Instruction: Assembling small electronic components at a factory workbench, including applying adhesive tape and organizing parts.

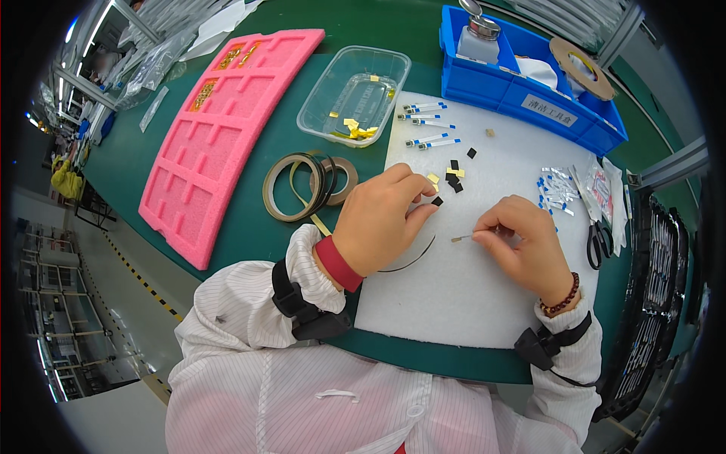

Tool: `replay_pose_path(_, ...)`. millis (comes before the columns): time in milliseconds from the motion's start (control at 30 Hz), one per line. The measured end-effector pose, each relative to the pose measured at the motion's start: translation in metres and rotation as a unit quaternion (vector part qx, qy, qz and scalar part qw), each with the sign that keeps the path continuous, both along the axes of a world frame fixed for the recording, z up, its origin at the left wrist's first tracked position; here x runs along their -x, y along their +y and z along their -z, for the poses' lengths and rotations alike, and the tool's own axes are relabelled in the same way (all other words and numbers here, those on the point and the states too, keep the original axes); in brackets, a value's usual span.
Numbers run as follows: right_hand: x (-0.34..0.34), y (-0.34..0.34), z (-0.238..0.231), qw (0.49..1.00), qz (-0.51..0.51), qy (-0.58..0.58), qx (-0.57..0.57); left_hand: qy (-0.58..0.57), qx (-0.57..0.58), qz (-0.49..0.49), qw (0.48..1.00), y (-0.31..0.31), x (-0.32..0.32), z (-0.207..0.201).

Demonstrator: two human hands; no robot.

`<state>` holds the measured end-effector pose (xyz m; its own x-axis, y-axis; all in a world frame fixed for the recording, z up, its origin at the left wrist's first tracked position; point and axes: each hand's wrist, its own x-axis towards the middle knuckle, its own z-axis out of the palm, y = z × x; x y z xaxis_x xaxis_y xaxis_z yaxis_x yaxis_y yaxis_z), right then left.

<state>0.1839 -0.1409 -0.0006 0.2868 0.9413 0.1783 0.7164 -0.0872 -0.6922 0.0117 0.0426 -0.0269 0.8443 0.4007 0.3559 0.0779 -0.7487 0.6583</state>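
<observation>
My left hand (382, 219) is closed, thumb and forefinger pinching a small black square pad (437, 201) over the white foam mat (454, 303). To its right, my right hand (522, 242) is closed on a small thin piece with a greyish tip (460, 239). Its fingers hide the rest of that piece, so its kind is unclear. Several loose black pads (454, 178) and yellow squares (433, 178) lie just beyond my left hand. Farther back rest several short flat cables (431, 141) with blue ends. A thin dark strip (412, 261) curves across the mat beside my left wrist.
Tape rolls (291, 189) sit left of the mat, near a pink foam tray (219, 151). A clear plastic tub (310, 113) holds yellow bits. Behind the mat stands a blue divided box (491, 87). Black-handled scissors (599, 240) and blue-and-silver pieces (558, 189) lie right.
</observation>
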Motion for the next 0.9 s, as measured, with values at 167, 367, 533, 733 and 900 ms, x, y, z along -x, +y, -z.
replay_pose_path(167,-0.009,-0.004,0.001,0.991,-0.064,-0.082,-0.084,0.014,-0.022,0.007,1.000,0.000,-0.001,0.001)
replay_pose_path(367,-0.022,-0.010,-0.004,0.984,-0.147,-0.083,-0.055,0.009,-0.032,0.008,0.999,-0.001,-0.004,0.004)
replay_pose_path(533,-0.020,-0.011,-0.010,0.989,-0.140,-0.039,-0.019,0.009,-0.016,0.007,1.000,-0.002,-0.004,0.004)
replay_pose_path(733,-0.014,-0.005,-0.001,0.994,-0.053,-0.051,-0.085,0.021,0.018,0.004,1.000,-0.003,-0.005,0.001)
replay_pose_path(900,0.005,0.000,-0.004,0.992,0.031,0.015,-0.121,0.015,0.158,0.054,0.986,-0.011,-0.005,-0.012)
